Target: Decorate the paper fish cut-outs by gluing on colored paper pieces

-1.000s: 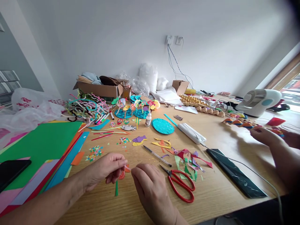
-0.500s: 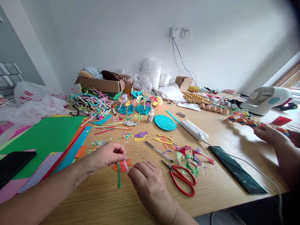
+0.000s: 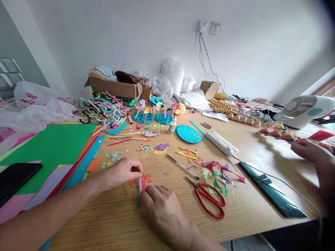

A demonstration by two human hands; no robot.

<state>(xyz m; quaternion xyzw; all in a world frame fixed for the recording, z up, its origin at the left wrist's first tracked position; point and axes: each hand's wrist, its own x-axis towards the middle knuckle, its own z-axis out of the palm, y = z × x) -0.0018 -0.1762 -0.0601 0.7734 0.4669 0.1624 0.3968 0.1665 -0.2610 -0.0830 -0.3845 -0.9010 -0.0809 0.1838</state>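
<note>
On the table in front of me lies an orange paper fish (image 3: 133, 183). A green paper strip (image 3: 138, 197) and a pink paper strip (image 3: 141, 183) cross over it. My left hand (image 3: 129, 170) is closed in a pinch at the upper end of the pink strip, right above the fish. Curled low beside the fish, my right hand (image 3: 163, 209) closes at the strip's lower end; its fingertips are mostly hidden. Red-handled scissors (image 3: 209, 198) lie to the right of my right hand. Beyond them is a pen (image 3: 182, 166).
Paper scraps (image 3: 220, 174), a dark phone (image 3: 272, 190) and a white power strip (image 3: 222, 143) lie on the right. Another person's hand (image 3: 311, 153) rests there. Coloured sheets (image 3: 52, 146) cover the left. Further back are a glue bottle (image 3: 172, 125) and a blue disc (image 3: 188, 134).
The view has shifted slightly, so most things sit further right in the picture. My right hand has come a little closer to my left over the fish. Both hands remain closed.
</note>
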